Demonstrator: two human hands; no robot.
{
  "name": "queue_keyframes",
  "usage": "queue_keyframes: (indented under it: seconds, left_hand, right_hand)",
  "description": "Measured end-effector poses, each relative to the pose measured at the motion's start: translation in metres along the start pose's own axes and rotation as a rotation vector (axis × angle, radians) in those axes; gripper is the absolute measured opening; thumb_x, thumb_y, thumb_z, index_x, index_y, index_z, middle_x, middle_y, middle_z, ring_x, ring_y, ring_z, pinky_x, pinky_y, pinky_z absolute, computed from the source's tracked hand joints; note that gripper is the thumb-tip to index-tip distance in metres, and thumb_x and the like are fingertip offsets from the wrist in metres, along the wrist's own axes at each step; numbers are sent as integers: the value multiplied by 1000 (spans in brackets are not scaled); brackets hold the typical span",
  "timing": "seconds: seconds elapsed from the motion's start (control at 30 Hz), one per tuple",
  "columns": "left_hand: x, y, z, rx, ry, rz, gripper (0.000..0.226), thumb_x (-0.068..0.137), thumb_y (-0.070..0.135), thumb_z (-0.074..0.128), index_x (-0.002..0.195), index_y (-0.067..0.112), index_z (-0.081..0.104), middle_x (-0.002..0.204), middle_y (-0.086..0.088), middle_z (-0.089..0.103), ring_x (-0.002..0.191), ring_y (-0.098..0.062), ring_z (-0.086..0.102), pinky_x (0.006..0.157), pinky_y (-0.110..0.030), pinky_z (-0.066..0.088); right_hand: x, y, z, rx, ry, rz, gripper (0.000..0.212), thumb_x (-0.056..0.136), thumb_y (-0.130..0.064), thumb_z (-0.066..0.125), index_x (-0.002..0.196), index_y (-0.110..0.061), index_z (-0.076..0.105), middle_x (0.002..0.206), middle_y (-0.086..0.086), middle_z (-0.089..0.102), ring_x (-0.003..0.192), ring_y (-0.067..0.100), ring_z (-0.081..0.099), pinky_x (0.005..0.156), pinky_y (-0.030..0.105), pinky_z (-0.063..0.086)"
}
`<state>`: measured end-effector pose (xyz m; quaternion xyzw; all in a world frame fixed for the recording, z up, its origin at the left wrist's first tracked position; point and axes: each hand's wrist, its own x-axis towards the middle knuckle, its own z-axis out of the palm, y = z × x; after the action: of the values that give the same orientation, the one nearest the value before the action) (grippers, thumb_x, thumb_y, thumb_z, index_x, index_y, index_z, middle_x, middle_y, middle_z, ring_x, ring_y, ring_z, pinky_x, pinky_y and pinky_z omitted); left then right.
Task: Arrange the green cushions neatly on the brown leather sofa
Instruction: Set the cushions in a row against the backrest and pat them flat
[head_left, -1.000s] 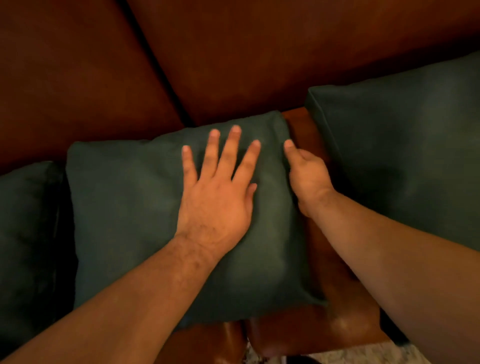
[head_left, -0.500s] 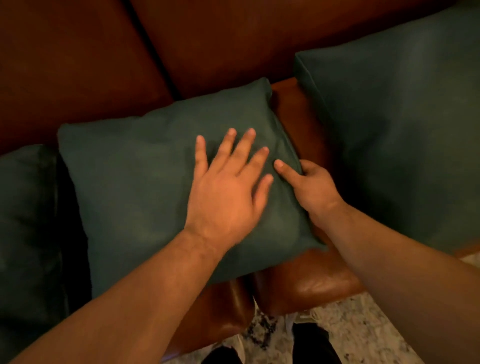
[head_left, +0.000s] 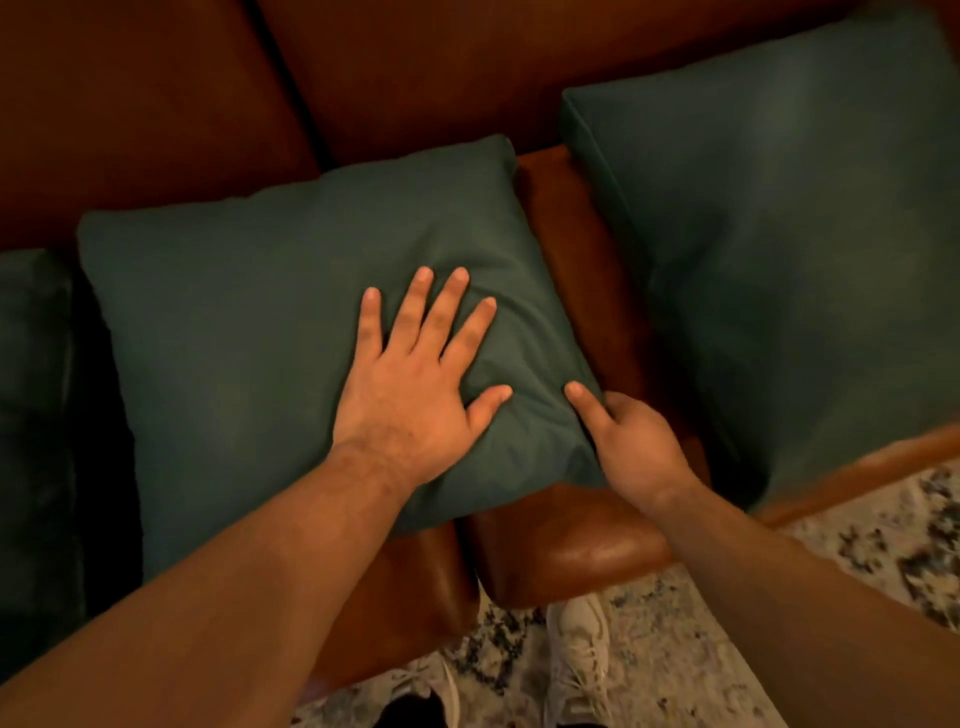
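Hands have slid toward the near right corner of the middle cushion on the sofa: our left hand presses it flat, fingers spread, while our right hand pinches that corner. We judge smoothing nearly finished; the right cushion leans beside it.

Illumination is dim and warm-toned. Deep shadow fills the left edge. A soft highlight sits on the sofa seat front. Overall focus is soft; wide-angle distortion bends the edges.
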<state>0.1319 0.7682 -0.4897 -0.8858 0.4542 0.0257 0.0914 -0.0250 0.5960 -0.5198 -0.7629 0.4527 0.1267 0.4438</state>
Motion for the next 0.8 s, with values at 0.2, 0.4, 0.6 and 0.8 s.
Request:
queue_keyframes:
  seconds: [0.2, 0.4, 0.6, 0.8]
  left_hand:
    - [-10, 33, -21, -93, 52, -82, 124, 71, 106, 26, 169, 31, 18, 179, -10, 4, 164, -41, 3, 124, -75, 2]
    - [-17, 52, -9, -62, 56, -71, 127, 68, 104, 34, 169, 30, 15, 178, -11, -4, 164, -40, -2, 124, -74, 2]
    - [-30, 56, -9, -145, -36, -58, 117, 75, 95, 38, 169, 31, 12, 178, -9, -9, 164, -38, -8, 126, -71, 0]
    - [-62, 2, -16, -622, 265, -104, 59, 92, 49, 62, 145, 23, 62, 169, -1, 40, 161, -25, 27, 131, -57, 15]
  right_hand:
    - [-3, 3, -2, 15, 181, -260, 45, 110, -42, 47, 81, -11, 60, 81, 20, 69, 82, 41, 66, 73, 46, 48]
    - [15, 22, -23, 116, 219, -128, 27, 111, -21, 47, 94, -11, 66, 92, 18, 72, 91, 42, 68, 82, 44, 52]
    - [-18, -11, -16, 119, 274, -581, 31, 105, -28, 56, 135, -24, 58, 130, -5, 65, 122, 11, 62, 108, 34, 50]
    - [-26, -21, -5, -79, -17, -726, 36, 108, -16, 54, 144, -16, 61, 154, -4, 55, 143, 13, 49, 123, 28, 33]
